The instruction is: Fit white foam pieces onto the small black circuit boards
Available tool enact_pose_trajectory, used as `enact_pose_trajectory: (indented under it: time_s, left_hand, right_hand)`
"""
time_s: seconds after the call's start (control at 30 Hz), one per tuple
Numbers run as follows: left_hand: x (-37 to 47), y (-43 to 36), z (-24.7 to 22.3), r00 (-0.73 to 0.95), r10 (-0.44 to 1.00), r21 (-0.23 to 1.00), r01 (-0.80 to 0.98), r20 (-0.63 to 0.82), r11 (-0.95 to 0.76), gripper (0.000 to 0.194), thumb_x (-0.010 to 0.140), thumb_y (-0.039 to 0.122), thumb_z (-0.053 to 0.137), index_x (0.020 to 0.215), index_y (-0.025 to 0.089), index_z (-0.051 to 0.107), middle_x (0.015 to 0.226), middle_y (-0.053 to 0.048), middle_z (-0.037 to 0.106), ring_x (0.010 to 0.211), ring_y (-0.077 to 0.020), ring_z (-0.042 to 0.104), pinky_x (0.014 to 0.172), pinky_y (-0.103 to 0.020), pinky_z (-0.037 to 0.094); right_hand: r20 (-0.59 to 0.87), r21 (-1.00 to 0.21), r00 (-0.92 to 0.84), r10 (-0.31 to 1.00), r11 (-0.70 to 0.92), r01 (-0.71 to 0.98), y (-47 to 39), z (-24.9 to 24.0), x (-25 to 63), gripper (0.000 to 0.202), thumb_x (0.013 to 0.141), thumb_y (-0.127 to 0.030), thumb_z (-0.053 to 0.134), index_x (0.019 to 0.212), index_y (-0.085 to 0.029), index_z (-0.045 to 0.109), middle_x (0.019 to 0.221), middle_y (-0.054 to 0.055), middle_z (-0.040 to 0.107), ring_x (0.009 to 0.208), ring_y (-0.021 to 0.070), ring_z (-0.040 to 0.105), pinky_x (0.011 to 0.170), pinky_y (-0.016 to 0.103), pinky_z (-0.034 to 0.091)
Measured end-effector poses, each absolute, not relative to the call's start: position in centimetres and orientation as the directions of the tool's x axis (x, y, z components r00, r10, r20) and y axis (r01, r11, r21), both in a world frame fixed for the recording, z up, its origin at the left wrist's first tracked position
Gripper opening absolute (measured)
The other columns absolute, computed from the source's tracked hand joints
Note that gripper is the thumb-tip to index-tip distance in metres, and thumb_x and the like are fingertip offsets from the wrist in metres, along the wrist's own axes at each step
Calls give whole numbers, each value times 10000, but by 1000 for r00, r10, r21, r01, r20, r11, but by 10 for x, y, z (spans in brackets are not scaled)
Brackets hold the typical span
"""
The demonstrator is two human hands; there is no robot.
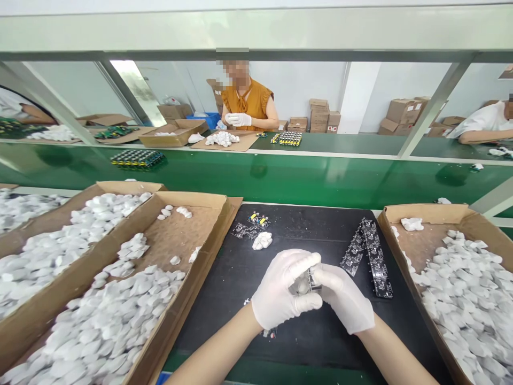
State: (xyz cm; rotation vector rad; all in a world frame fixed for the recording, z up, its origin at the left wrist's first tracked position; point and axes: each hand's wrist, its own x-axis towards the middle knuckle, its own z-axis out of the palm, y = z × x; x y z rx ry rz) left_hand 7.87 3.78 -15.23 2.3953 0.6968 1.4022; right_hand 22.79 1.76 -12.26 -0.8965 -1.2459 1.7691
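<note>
My left hand (284,289), in a white glove, curls around a small part (304,283) with a pale rounded piece and a dark edge. My right hand (347,294), also gloved, pinches the same part from the right. Both are above a black mat (316,342). Dark circuit board strips (375,256) lie on the mat to the right of my hands. Beyond my left hand are a small white pile (262,240) and boards with yellow components (259,220). Another small board (269,333) shows partly below my left wrist.
Cardboard trays of white pieces flank the mat, one at the left (226,214) and one at the right (444,211). Behind runs a green conveyor (224,174) with a block of boards (137,159). A person in orange (256,101) works across it; another person's arm shows far right.
</note>
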Motion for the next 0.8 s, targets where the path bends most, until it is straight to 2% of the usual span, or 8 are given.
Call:
enact_pose_trajectory:
  time_s: [0.13,0.3,0.4,0.5,0.67,0.8]
  left_hand:
    - [78,36,-155,401,582,513,274,708,-813,554,787,364,630,1293,287,417,1020,-72,662,969,-228,607,840,-403,490]
    - [77,35,-159,347,648,627,186,678,-756,487,759,370,668,1214,273,521,1014,-75,672,967,-221,610,851,-381,503]
    - [76,36,-160,349,684,696,111,641,-710,488,739,403,680,1189,261,556,1056,-83,663,976,-223,611,849,-374,511]
    - [77,35,-161,371,677,719,34,635,-694,491,734,394,688,1189,258,560,1027,-76,674,953,-214,620,815,-356,523]
    - [81,33,-164,364,725,750,99,585,-654,416,713,327,717,1101,226,605,975,-72,693,920,-213,636,824,-361,521]
    - [80,32,-163,379,798,837,96,469,-538,424,717,391,700,1087,201,617,1048,-100,677,937,-231,641,835,-369,524]
  right_hand:
    - [-98,-933,-503,859,-255,-254,18,-124,227,286,800,-373,574,657,-137,649,769,67,610,758,190,529,697,322,412]
    - [-45,-895,-499,865,-256,-364,17,-134,228,293,826,-398,536,719,-151,651,774,58,604,757,183,531,719,333,418]
    - [-73,-839,-508,858,-328,-434,16,-136,228,282,817,-416,554,709,-165,628,744,38,581,727,170,522,697,326,416]
    - [-116,-828,-497,860,-361,-429,15,-133,227,258,791,-381,611,652,-163,595,707,20,554,708,162,519,690,325,407]
    - [-114,-864,-434,893,-305,-400,14,-134,223,277,725,-383,677,601,-152,588,699,33,567,749,190,531,715,339,408]
    - [-164,-798,-409,898,-365,-480,13,-140,221,242,709,-390,668,637,-166,611,693,28,574,741,191,538,717,341,419]
